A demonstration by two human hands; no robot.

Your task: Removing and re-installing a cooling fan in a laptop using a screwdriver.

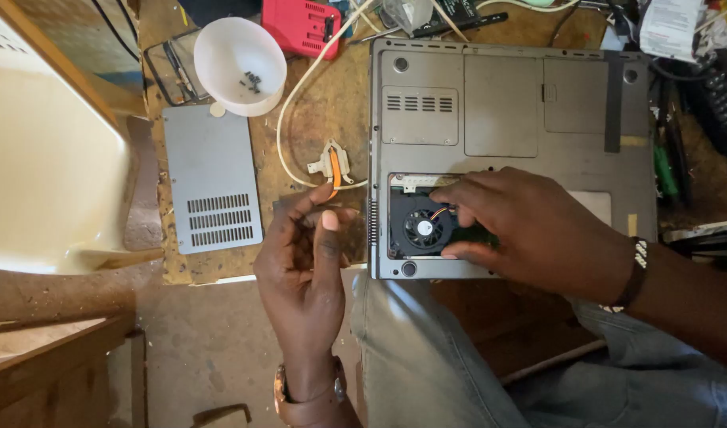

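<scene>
A grey laptop (506, 103) lies upside down on the workbench, its fan bay uncovered. My right hand (530, 226) reaches into that bay, fingertips pinching at the black round cooling fan (420, 228) and its thin wires. My left hand (308, 254) hovers just left of the laptop's edge, fingers curled together; whether it holds something small I cannot tell. An orange-and-metal heat pipe bracket (332, 166) lies on the bench just above that hand.
The removed grey vented cover panel (213, 178) lies to the left. A white bowl (238, 55) with small screws stands at the back, beside a red tool (302, 25). A cream cable (300, 87) loops across the bench. Tools clutter the right edge.
</scene>
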